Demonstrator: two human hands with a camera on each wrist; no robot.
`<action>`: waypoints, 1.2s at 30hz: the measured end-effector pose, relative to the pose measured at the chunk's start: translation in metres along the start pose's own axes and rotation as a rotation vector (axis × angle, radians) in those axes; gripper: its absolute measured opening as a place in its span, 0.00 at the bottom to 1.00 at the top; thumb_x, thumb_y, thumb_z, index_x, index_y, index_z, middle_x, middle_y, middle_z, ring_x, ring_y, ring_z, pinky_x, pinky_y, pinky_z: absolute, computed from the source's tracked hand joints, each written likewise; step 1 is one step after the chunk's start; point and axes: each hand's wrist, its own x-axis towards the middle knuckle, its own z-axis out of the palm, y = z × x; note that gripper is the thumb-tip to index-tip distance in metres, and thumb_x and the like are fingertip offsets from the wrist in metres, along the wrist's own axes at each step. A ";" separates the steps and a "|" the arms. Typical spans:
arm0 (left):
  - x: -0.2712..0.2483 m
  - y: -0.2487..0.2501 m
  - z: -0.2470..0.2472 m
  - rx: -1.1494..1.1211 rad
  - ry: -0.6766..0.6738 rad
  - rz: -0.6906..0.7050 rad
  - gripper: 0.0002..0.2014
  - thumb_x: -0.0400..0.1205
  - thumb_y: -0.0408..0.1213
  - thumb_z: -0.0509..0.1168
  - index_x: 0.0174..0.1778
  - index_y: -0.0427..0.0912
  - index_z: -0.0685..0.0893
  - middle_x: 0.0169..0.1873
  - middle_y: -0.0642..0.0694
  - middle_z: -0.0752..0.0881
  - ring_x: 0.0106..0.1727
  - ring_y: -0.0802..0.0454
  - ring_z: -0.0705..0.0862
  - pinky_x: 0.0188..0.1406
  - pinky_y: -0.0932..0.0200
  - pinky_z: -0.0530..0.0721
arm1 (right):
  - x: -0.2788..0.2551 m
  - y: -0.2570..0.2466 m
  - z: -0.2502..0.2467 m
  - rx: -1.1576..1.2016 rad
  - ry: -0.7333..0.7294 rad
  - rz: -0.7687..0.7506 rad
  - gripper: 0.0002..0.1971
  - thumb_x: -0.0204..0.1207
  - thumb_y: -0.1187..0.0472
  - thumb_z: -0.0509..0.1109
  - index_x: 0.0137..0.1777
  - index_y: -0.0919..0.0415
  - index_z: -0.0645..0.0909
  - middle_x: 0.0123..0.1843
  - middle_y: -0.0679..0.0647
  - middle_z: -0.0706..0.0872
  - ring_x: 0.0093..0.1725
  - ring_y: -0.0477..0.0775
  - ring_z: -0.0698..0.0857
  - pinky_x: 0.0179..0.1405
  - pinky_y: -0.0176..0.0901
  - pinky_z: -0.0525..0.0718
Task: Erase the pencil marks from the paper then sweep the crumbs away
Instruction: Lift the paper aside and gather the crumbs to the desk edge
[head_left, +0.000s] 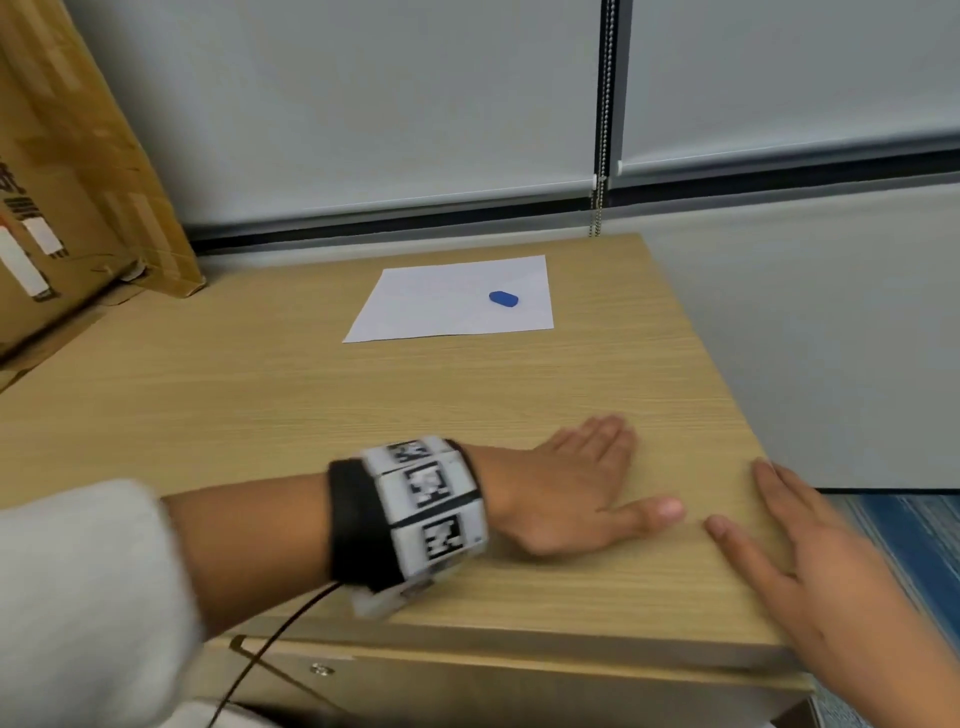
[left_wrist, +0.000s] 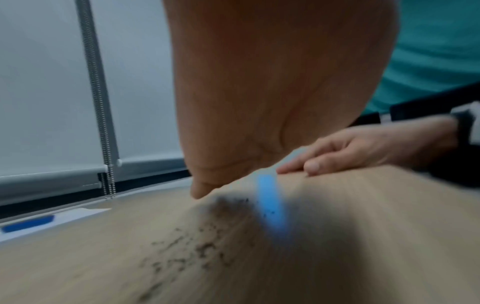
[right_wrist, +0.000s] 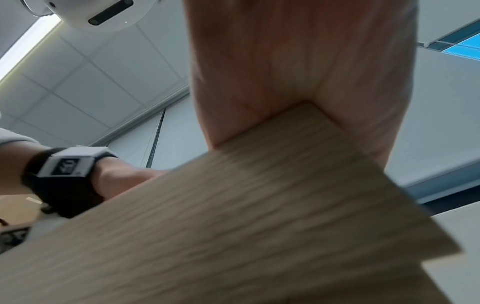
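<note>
A white sheet of paper (head_left: 452, 301) lies at the far side of the wooden table (head_left: 260, 405), with a blue eraser (head_left: 503, 299) resting on it. No pencil marks show on the sheet. My left hand (head_left: 587, 486) lies flat on the table near the right edge, fingers straight. In the left wrist view dark eraser crumbs (left_wrist: 197, 246) are scattered on the wood under and before my left palm (left_wrist: 272, 92). My right hand (head_left: 802, 551) is at the table's right edge with fingers straight, their tips on the top, holding nothing. The right palm (right_wrist: 298, 72) sits against the table's edge (right_wrist: 259, 205).
A cardboard box (head_left: 67, 171) leans at the back left of the table. Roller blinds with a bead chain (head_left: 602, 130) hang behind. Blue carpet (head_left: 914, 540) shows below the table's right edge. Both hands are motion-blurred.
</note>
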 end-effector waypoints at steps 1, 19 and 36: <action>-0.014 -0.008 0.002 -0.014 0.029 -0.045 0.44 0.82 0.66 0.37 0.83 0.38 0.31 0.83 0.43 0.29 0.83 0.52 0.30 0.83 0.52 0.37 | -0.001 0.000 -0.001 0.003 -0.002 -0.004 0.44 0.67 0.38 0.57 0.83 0.58 0.59 0.85 0.53 0.59 0.81 0.57 0.64 0.77 0.47 0.61; -0.022 0.010 0.049 -0.241 0.149 -0.350 0.50 0.71 0.73 0.25 0.80 0.38 0.26 0.79 0.39 0.23 0.79 0.45 0.23 0.81 0.42 0.31 | 0.001 0.003 0.003 -0.051 0.030 0.011 0.37 0.76 0.44 0.62 0.82 0.60 0.60 0.84 0.54 0.60 0.77 0.63 0.68 0.73 0.52 0.67; -0.064 -0.003 0.088 -0.327 0.383 -0.625 0.48 0.66 0.72 0.14 0.77 0.43 0.23 0.78 0.45 0.23 0.78 0.50 0.22 0.78 0.47 0.26 | 0.000 0.004 0.002 -0.071 -0.007 -0.036 0.45 0.68 0.35 0.51 0.82 0.62 0.59 0.84 0.57 0.60 0.76 0.66 0.70 0.71 0.57 0.71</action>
